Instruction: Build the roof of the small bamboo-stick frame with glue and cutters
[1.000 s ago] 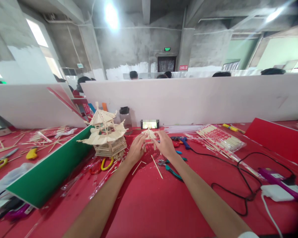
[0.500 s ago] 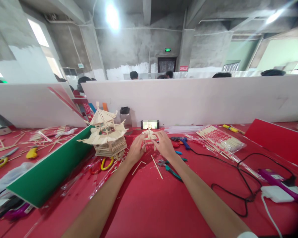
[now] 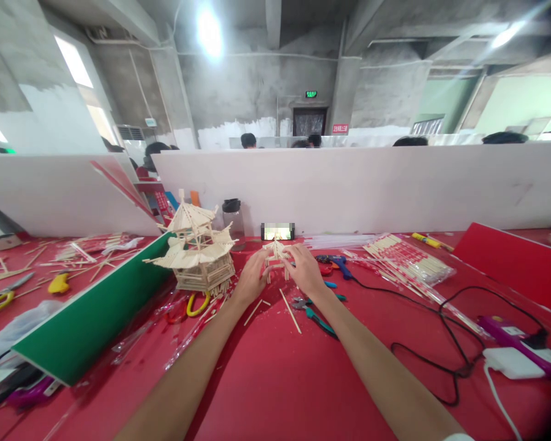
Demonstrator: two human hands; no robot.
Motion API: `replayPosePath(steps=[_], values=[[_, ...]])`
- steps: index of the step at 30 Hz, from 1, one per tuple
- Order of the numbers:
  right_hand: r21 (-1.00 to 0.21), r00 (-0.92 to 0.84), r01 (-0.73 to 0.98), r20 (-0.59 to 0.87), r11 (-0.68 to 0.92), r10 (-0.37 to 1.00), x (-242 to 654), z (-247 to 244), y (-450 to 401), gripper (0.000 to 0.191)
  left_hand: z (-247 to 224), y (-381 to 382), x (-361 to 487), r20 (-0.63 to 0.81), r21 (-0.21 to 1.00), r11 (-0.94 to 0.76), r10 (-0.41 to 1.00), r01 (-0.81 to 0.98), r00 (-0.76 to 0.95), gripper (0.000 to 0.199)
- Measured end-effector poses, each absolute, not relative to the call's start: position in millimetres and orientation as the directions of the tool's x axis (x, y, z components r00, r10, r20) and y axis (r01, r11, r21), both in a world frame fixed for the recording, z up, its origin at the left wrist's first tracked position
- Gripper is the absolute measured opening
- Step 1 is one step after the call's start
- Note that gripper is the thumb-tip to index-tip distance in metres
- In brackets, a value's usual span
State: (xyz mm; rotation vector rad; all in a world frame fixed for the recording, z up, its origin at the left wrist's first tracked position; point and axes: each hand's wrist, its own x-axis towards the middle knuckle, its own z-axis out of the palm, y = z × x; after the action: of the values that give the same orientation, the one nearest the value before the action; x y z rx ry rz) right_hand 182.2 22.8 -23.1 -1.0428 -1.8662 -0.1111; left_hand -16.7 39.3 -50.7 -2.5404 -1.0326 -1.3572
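Observation:
Between my two hands stands a small pavilion model [image 3: 276,251] made of pale wooden sticks, with a pointed roof and thin legs. My left hand [image 3: 253,277] grips its left side, thumb and fingers curled in at the roof edge. On the opposite side my right hand [image 3: 307,269] holds the roof edge in the same way. The fingers hide parts of the roof. Two loose sticks, a short one [image 3: 253,312] and a longer one [image 3: 290,311], lie on the red table in front of the model. Green-handled pliers [image 3: 319,321] rest by my right forearm.
A larger stick pavilion [image 3: 199,251] stands left, beside a leaning green board [image 3: 96,312]. Behind are a bottle [image 3: 232,217] and an upright phone [image 3: 278,232]. A blue glue gun [image 3: 342,265] trails a black cable rightward, near bundled sticks [image 3: 408,260]. Yellow-handled scissors [image 3: 197,304] lie left.

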Motion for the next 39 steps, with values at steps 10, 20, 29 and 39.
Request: replayPosePath(steps=[10, 20, 29, 39], values=[[-0.373, -0.12, 0.619, 0.825, 0.692, 0.552, 188, -17, 16, 0.013, -49, 37, -15, 0.763, 0.267, -0.778, 0.531, 0.568, 0.368, 0.048], [-0.46, -0.084, 0.42, 0.839, 0.782, 0.538, 171, -12, -25, 0.013, -17, 3, -6, 0.835, 0.361, -0.758, 0.522, 0.543, 0.173, 0.028], [-0.523, 0.022, 0.344, 0.835, 0.78, 0.55, 164, -15, -30, 0.011, 6, -24, 14, 0.514, 0.856, -0.516, 0.857, 0.036, 0.04, 0.025], [-0.574, -0.183, 0.453, 0.689, 0.682, 0.702, 198, -11, -4, 0.011, -4, -3, -1, 0.43, 0.899, -0.434, 0.9, 0.055, 0.07, 0.026]])
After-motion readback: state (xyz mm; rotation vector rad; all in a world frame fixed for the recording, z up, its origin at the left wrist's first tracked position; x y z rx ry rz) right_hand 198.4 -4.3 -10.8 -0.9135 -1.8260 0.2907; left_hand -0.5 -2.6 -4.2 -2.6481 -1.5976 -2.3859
